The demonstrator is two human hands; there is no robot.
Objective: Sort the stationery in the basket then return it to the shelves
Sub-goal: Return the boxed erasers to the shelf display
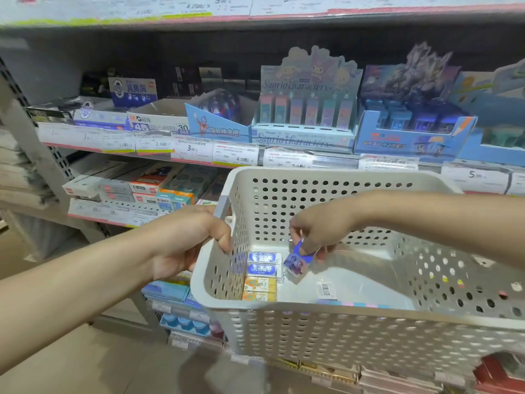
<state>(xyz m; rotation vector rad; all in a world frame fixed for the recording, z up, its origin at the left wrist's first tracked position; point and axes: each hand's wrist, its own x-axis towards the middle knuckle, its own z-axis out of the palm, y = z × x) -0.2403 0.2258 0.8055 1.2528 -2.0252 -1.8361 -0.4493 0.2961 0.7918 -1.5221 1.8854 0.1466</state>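
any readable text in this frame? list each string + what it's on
"Sanrio characters": pastel display box and its header card.
"M&G", "30 pcs": white carton.
"3.00", "4.00": price tags on the middle shelf rail.
"5.00": price tag at right.
"5.00", "3.00": top rail tags.
Too blurred to read: the small boxes in the basket, barcode sticker, Chinese print.

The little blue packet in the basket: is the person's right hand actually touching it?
Touching. The head view shows the right hand pinching the top of the blue packet between its fingertips, above the basket floor.
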